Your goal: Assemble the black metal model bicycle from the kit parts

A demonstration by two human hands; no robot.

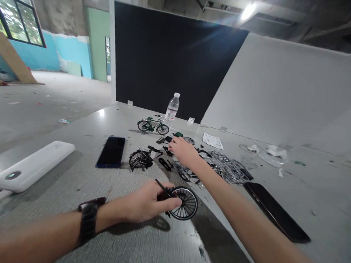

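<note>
My left hand (149,201) grips a small model bicycle's front wheel (183,203) joined to a black fork, low over the table. The thumb lies across the fork and the wheel's edge. Farther off, my right hand (184,148) reaches into loose black parts, its fingers bent down and bunched together. Whatever is between those fingertips is hidden. Just left of them stands a black model bicycle frame (147,158) with its rear wheel on and no front wheel. Beneath and right of my right hand lie grey part sprues (229,168).
A green model bicycle (153,126) stands behind, near a water bottle (172,108). Left are a dark phone (111,151) and a white power bank (33,164). Right are a black tray (276,212), a printed sheet (213,140) and plastic scraps (276,151). A black panel (171,57) rises behind.
</note>
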